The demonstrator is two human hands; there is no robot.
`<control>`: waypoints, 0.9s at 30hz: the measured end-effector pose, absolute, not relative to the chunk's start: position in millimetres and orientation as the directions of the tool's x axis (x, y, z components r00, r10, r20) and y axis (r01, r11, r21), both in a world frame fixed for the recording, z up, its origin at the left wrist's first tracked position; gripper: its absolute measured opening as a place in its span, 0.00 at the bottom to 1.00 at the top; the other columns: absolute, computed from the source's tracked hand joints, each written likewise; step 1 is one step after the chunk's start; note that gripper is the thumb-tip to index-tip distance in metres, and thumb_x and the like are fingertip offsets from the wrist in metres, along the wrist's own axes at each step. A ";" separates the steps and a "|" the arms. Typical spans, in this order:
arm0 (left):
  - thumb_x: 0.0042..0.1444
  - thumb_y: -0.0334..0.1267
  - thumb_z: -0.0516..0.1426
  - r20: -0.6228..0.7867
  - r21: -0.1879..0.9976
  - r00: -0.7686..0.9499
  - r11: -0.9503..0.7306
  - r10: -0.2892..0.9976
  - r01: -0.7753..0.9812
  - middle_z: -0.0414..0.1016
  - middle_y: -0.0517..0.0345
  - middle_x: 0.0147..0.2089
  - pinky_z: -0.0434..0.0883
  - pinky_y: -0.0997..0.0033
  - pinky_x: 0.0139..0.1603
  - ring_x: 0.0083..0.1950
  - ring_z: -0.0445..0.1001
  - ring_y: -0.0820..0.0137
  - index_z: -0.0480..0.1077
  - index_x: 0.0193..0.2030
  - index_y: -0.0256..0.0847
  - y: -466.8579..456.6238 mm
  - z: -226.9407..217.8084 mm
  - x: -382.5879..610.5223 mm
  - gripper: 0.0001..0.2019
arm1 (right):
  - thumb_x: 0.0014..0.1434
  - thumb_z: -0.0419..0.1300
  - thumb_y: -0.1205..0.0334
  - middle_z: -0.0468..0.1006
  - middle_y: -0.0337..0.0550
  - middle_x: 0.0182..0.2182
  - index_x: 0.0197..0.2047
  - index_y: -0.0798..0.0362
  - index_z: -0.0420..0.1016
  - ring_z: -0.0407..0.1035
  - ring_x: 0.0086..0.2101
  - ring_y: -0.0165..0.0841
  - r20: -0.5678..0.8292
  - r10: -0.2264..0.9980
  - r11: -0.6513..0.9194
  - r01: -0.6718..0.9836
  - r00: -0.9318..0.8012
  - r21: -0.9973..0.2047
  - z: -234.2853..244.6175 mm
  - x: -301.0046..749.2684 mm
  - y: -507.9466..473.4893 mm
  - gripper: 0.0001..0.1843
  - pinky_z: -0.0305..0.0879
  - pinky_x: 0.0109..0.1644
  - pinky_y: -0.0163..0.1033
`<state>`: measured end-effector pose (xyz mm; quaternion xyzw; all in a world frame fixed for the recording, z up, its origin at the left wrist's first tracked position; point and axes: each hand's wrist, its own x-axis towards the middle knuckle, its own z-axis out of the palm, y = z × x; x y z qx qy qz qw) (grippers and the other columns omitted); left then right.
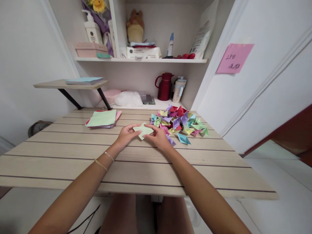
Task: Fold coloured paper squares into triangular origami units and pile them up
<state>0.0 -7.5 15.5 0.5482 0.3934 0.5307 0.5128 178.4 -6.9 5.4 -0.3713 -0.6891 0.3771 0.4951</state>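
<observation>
A pale green piece of folded paper point(143, 130) is held between my two hands over the middle of the table. My left hand point(127, 136) pinches its left corner between thumb and fingers. On the other side, my right hand point(158, 136) grips the right corner the same way. The paper has a pointed, partly folded shape with creases across it. Just beyond my right hand lies a heap of folded paper boats point(181, 119) in several colours. A blue paper boat point(183, 138) sits at the near edge of that heap.
A stack of coloured paper sheets point(102, 118) lies at the table's left. Behind it stands a small raised shelf point(73, 85) with more paper on top. A red jug point(164, 86) and a pale bottle point(179, 89) stand at the back. The slatted table point(73, 162) ends near my legs.
</observation>
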 end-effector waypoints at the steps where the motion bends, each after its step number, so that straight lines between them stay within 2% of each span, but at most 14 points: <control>1: 0.38 0.37 0.66 0.185 0.981 0.132 -0.174 0.974 -0.088 0.78 0.49 0.41 0.71 0.67 0.44 0.40 0.75 0.67 0.72 0.45 0.34 -7.6 14.8 -0.1 0.24 | 0.44 0.65 0.56 0.74 0.40 0.29 0.52 0.54 0.71 0.61 0.23 0.27 0.405 0.886 0.443 0.160 -0.225 -0.882 5.3 178.7 -6.8 0.30 0.59 0.28 0.33; 5: 0.35 0.40 0.67 0.223 0.972 0.105 -0.229 0.969 0.046 0.78 0.49 0.37 0.70 0.68 0.39 0.35 0.74 0.67 0.74 0.41 0.33 -4.7 10.6 -1.7 0.23 | 0.47 0.64 0.54 0.74 0.42 0.31 0.46 0.53 0.75 0.60 0.23 0.27 0.442 0.877 0.479 0.290 -0.186 -0.829 6.7 180.3 -7.1 0.23 0.58 0.28 0.34; 8: 0.37 0.44 0.66 0.257 0.953 0.066 -0.265 0.964 0.148 0.77 0.53 0.30 0.68 0.72 0.32 0.30 0.72 0.69 0.76 0.35 0.34 -2.3 9.5 -3.0 0.19 | 0.49 0.62 0.52 0.72 0.41 0.26 0.37 0.54 0.77 0.60 0.24 0.28 0.484 0.860 0.509 0.338 -0.162 -0.792 8.9 181.5 -7.6 0.16 0.57 0.29 0.34; 12: 0.43 0.46 0.63 0.298 0.929 0.067 -0.305 0.952 0.211 0.75 0.58 0.26 0.65 0.76 0.30 0.28 0.70 0.72 0.75 0.29 0.37 -2.8 12.7 -3.2 0.13 | 0.50 0.60 0.47 0.65 0.36 0.17 0.22 0.54 0.71 0.58 0.22 0.28 0.488 0.865 0.498 0.324 -0.118 -0.804 10.2 183.0 -8.6 0.18 0.55 0.27 0.34; 14: 0.47 0.48 0.61 0.288 0.926 0.106 -0.305 0.952 0.225 0.71 0.60 0.21 0.63 0.76 0.27 0.24 0.67 0.74 0.74 0.26 0.37 -3.9 14.8 -2.9 0.14 | 0.52 0.57 0.45 0.64 0.34 0.15 0.23 0.54 0.69 0.57 0.19 0.27 0.432 0.893 0.450 0.260 -0.126 -0.854 9.7 183.2 -9.1 0.20 0.53 0.24 0.33; 16: 0.50 0.50 0.57 0.260 0.930 0.158 -0.291 0.953 0.224 0.67 0.61 0.16 0.62 0.76 0.25 0.21 0.64 0.75 0.72 0.22 0.37 -4.7 16.0 -2.4 0.18 | 0.53 0.55 0.44 0.66 0.33 0.15 0.29 0.54 0.69 0.56 0.16 0.26 0.364 0.918 0.389 0.175 -0.157 -0.905 9.1 182.4 -9.5 0.20 0.52 0.21 0.33; 18: 0.52 0.52 0.55 0.228 0.943 0.203 -0.268 0.952 0.199 0.68 0.58 0.17 0.63 0.75 0.25 0.20 0.64 0.75 0.71 0.19 0.36 -4.8 15.8 -1.7 0.21 | 0.53 0.54 0.43 0.68 0.34 0.17 0.33 0.53 0.69 0.57 0.15 0.25 0.322 0.928 0.344 0.101 -0.188 -0.933 8.6 180.8 -9.5 0.20 0.52 0.20 0.32; 21: 0.50 0.51 0.57 0.176 0.968 0.254 -0.213 0.951 0.129 0.74 0.54 0.22 0.66 0.73 0.27 0.22 0.68 0.74 0.73 0.22 0.35 -4.8 13.2 -0.5 0.19 | 0.51 0.57 0.42 0.69 0.34 0.19 0.31 0.53 0.68 0.60 0.16 0.25 0.296 0.933 0.315 0.062 -0.205 -0.947 8.0 178.6 -8.5 0.21 0.56 0.21 0.31; 27: 0.49 0.47 0.59 0.094 0.988 0.380 -0.133 0.920 0.080 0.77 0.48 0.28 0.69 0.70 0.31 0.26 0.73 0.70 0.75 0.32 0.32 -8.4 9.2 1.2 0.16 | 0.49 0.59 0.41 0.67 0.34 0.18 0.27 0.54 0.67 0.60 0.18 0.26 0.255 0.953 0.278 0.141 -0.162 -0.950 4.6 178.8 -4.6 0.22 0.56 0.23 0.32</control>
